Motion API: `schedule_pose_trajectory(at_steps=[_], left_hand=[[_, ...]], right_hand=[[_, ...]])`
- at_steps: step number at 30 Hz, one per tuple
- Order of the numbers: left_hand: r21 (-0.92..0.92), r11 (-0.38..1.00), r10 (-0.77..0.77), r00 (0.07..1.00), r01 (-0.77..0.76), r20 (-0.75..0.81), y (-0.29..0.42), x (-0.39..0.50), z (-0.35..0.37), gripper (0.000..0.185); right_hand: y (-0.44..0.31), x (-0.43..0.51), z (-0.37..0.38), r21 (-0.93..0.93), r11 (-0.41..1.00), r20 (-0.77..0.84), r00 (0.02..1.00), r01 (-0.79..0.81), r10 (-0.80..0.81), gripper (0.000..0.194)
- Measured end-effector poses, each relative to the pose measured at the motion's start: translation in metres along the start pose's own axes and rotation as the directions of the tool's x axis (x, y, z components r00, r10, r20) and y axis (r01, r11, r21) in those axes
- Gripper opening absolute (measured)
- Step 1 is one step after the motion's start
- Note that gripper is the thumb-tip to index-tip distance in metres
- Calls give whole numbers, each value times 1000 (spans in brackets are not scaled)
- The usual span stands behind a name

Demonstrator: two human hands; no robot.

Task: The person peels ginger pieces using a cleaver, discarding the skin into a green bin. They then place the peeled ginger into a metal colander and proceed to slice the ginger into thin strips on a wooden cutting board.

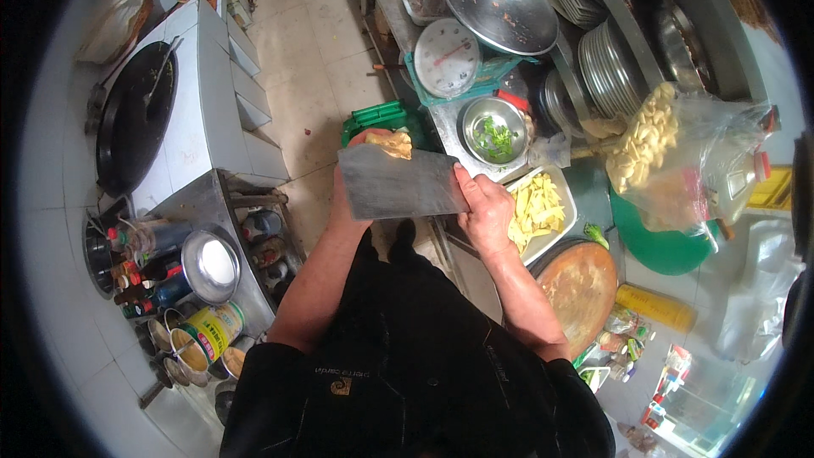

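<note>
My right hand [486, 207] grips a wide grey cleaver [404, 184] by its handle end, with the thumb along the top corner of the blade. The blade lies broadside to me, over the floor in front of my body. Behind it, my left hand [341, 197] is mostly hidden. That hand holds a tan, knobbly chunk of food [395, 143], perhaps ginger root, which shows above the blade's upper edge. To the right of my right hand, a white tray [568, 189] holds yellow slices [536, 210].
Right counter: round wooden chopping board [582, 292], steel bowl of chopped greens [493, 133], dial scale [447, 57], large metal bowl [502, 3], bag of pale garlic-like cloves [645, 140]. A green crate [375, 116] stands ahead. Left: black wok [137, 117], bottles [156, 296], yellow-labelled can [210, 334].
</note>
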State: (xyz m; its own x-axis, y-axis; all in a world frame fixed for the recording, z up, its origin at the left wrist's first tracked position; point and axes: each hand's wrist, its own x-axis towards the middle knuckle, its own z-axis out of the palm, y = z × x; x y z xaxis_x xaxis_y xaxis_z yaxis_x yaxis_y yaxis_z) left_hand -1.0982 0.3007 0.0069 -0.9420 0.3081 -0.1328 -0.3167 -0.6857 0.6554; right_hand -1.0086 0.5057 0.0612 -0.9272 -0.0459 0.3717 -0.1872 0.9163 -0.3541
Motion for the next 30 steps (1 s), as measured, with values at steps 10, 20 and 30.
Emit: schedule_pose_trajectory(at_steps=[10,20,30], left_hand=[[176,981,71,996,-80,59,22,14,-8,47],[137,988,31,959,-72,280,42,11,5,72],[229,970,-174,898,85,404,55,18,-1,72]], right_hand=[[-13,6,-2,387,908,41,987,-160,156,16],[-19,31,-35,659,39,712,639,-751,291,21],[-14,37,-46,559,-179,825,524,-809,211,13]])
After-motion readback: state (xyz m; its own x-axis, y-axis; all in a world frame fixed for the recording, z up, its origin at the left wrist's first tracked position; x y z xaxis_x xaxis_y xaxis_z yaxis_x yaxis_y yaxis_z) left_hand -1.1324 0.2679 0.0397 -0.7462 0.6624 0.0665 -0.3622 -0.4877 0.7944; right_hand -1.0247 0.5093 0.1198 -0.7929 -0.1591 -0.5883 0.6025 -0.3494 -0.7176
